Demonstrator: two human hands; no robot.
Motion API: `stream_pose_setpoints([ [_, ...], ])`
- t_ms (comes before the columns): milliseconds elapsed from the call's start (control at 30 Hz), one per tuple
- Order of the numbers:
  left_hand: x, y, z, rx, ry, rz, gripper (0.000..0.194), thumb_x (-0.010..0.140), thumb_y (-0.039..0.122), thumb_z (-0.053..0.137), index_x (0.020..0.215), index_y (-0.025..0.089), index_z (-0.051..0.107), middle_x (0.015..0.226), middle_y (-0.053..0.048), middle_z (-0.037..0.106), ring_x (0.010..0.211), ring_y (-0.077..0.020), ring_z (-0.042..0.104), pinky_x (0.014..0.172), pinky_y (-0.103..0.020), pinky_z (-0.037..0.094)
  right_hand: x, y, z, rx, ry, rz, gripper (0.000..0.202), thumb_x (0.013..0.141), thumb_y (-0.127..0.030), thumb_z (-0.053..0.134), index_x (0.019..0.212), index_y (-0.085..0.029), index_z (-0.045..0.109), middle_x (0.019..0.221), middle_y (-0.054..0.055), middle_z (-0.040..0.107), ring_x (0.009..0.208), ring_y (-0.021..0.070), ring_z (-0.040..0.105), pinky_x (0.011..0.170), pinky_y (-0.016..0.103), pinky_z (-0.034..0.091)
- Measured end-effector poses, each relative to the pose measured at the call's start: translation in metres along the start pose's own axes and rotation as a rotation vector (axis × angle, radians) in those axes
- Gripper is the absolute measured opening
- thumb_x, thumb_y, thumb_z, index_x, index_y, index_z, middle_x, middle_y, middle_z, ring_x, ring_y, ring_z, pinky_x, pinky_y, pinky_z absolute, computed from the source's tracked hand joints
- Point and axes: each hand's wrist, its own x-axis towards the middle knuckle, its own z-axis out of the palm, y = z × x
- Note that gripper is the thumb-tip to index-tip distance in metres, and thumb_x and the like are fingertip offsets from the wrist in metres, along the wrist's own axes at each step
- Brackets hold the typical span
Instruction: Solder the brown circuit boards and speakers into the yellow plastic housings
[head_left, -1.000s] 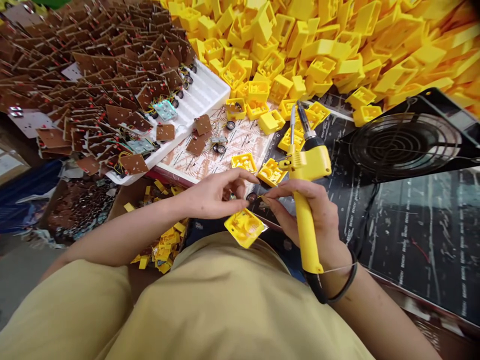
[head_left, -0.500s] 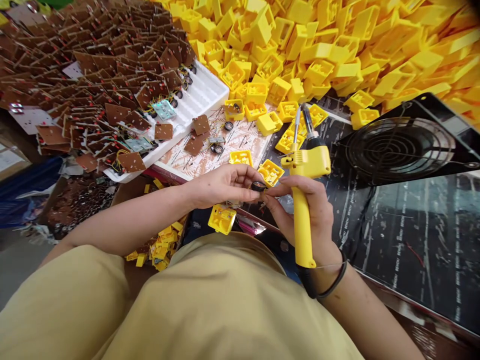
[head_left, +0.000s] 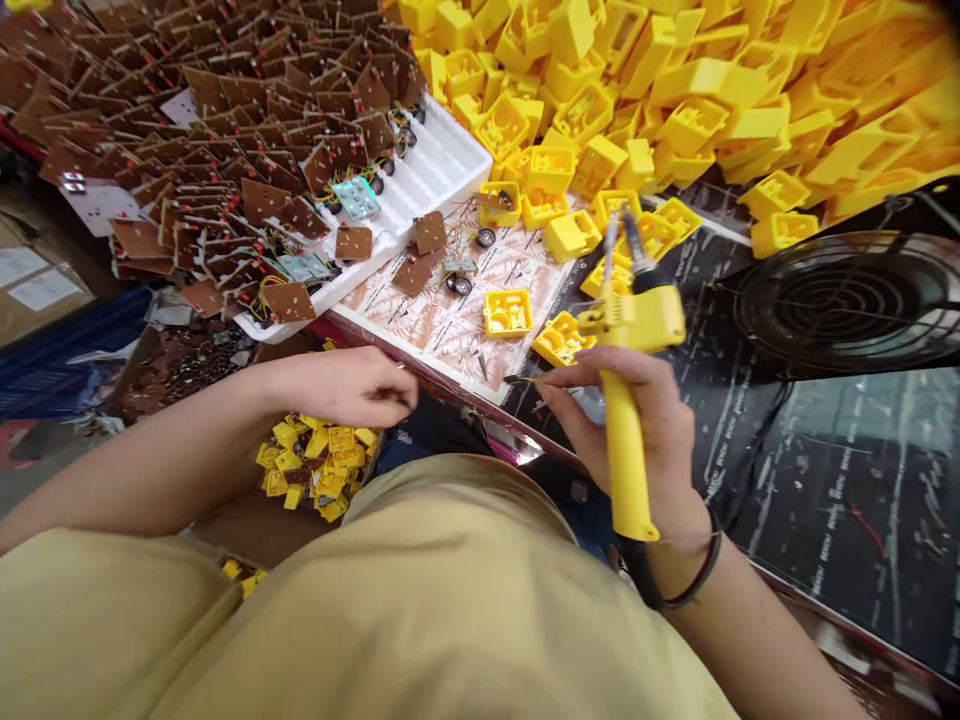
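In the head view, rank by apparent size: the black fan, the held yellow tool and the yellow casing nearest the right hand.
1. Black fan, cut by the picture edge
2. Yellow tool
3. Yellow casing

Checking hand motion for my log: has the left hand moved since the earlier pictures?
Yes: against the white foam tray, the left hand has moved leftward.

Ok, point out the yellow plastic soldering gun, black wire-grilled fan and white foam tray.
Yellow soldering gun (head_left: 625, 435): head view, on its handle.
Black fan (head_left: 847, 303): head view, on its grille.
White foam tray (head_left: 442, 172): head view, on bare ribs.
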Motion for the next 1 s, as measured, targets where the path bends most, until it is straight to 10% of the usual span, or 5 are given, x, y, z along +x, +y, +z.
stream_pose_setpoints([
  [167, -0.020, -0.024, 0.027, 0.327, 0.103, -0.102, 0.018, 0.084, 0.018, 0.057, 0.080, 0.018, 0.075, 0.067, -0.004, 0.073, 0.055, -0.0161, 0.065, 0.053, -0.023, 0.043, 0.004, 0.024, -0.029, -0.134, -0.059, -0.014, 0.035, 0.093, -0.021, 0.066, 0.124, -0.026, 0.050, 0.120, 0.006, 0.069, 0.101, 0.0220, 0.071, 0.084, 0.035, 0.060],
  [367, 0.048, 0.047, 0.040, 0.497, 0.790, 0.218, 0.046, 0.095, 0.051, 0.049, 0.099, 0.012, 0.073, 0.091, -0.014, 0.075, 0.090, -0.0291, 0.068, 0.081, -0.041, 0.049, 0.041, 0.055, -0.039, -0.179, -0.408, -0.194, 0.042, 0.086, -0.018, 0.059, 0.126, -0.026, 0.049, 0.124, 0.005, 0.066, 0.111, 0.0257, 0.066, 0.093, 0.043, 0.056],
  [567, 0.100, 0.067, 0.040, 0.579, 0.717, 0.063, 0.041, 0.094, 0.048, 0.052, 0.088, 0.012, 0.070, 0.085, -0.015, 0.073, 0.093, -0.0329, 0.065, 0.084, -0.047, 0.044, 0.049, 0.063, -0.033, -0.186, -0.511, -0.232, 0.059, 0.078, -0.023, 0.070, 0.130, -0.026, 0.042, 0.116, 0.004, 0.066, 0.103, 0.0219, 0.067, 0.089, 0.036, 0.056],
  [833, 0.106, 0.069, 0.036, -0.098, 0.716, 0.214, 0.011, 0.089, 0.022, 0.059, 0.087, 0.016, 0.068, 0.080, -0.001, 0.074, 0.072, -0.0123, 0.066, 0.069, -0.023, 0.047, -0.012, 0.036, -0.045, -0.455, -0.134, -0.130, 0.030, 0.096, -0.035, 0.061, 0.119, -0.022, 0.049, 0.096, 0.006, 0.068, 0.086, 0.0229, 0.067, 0.076, 0.035, 0.054],
  [1000, 0.125, 0.079, 0.021, -0.109, 0.545, 0.297, 0.016, 0.085, 0.017, 0.058, 0.091, 0.014, 0.073, 0.089, -0.004, 0.075, 0.070, -0.0106, 0.066, 0.068, -0.022, 0.048, -0.041, 0.022, -0.044, -0.610, 0.023, -0.048, 0.043, 0.089, -0.044, 0.071, 0.118, -0.019, 0.052, 0.093, 0.008, 0.070, 0.072, 0.0227, 0.065, 0.070, 0.036, 0.048],
])
